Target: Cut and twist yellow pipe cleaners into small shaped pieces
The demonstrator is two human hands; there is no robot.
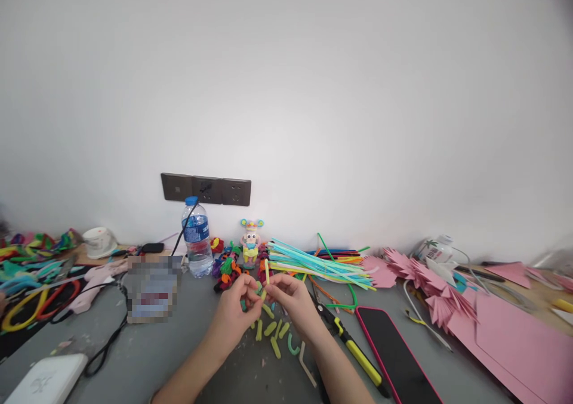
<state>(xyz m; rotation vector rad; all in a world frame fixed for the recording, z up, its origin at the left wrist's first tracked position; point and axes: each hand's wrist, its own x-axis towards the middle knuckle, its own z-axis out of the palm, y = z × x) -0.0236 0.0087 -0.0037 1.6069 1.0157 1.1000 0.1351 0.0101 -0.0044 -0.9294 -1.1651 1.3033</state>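
Yellow pipe cleaner (267, 273), short length, held up between the two hands over the grey worktop (165, 350). Long axis near upright in view; top end free above the fingertips, lower end leaning slightly left, down into the gap between hands. Right hand (293, 299) meets it from the right, thumb and forefinger pinching the stem partway along. Left hand (240, 305) is just left of the lower end, fingers curled; fingertips small and overlapping here, so can't tell whether the left grip has the stem or only sits beside it. Under the hands: folded yellow-green pieces (275, 348) scattered, axes mixed, teal hooked piece (292, 349) just right of them. Yellow-handled pliers (358, 355) lie slanted between right forearm and pink-cased phone (397, 356). Long pipe-cleaner bundle (320, 264) lies beyond the right hand, roughly crosswise; toy figure (251, 246) upright at its left end.
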